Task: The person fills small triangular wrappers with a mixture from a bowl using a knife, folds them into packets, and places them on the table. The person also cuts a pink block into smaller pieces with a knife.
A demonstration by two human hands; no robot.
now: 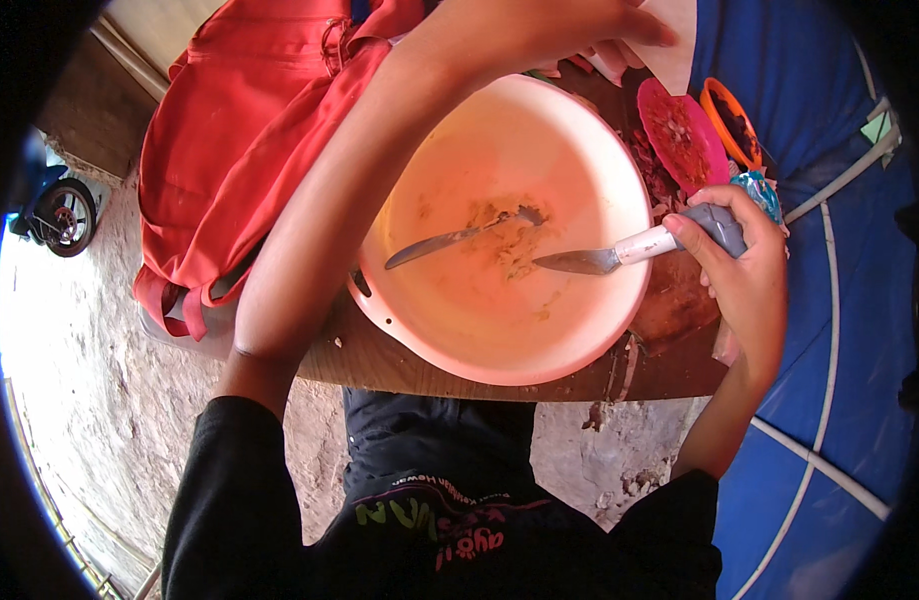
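Observation:
A knife (pixel 579 260) with a white and grey handle is in my right hand (pixel 734 250), its blade over a large pale plastic basin (pixel 449 355). Inside the basin lies a second metal blade-like utensil (pixel 434 245), smeared at its far end, amid yellowish-brown residue (pixel 519 245). My left arm reaches across the basin's far left side. At the top edge, my left hand (pixel 619 25) is against a whitish sheet (pixel 676 50); its fingers are blurred and partly cut off, so its grip is unclear.
A red backpack (pixel 249 140) lies at the left on the wooden table (pixel 379 365). Right of the basin are a pink dish (pixel 684 135) with reddish food, an orange bowl (pixel 729 120) and a blue wrapper (pixel 759 190). Blue tarp (pixel 819 300) with pale pipes hangs at the right.

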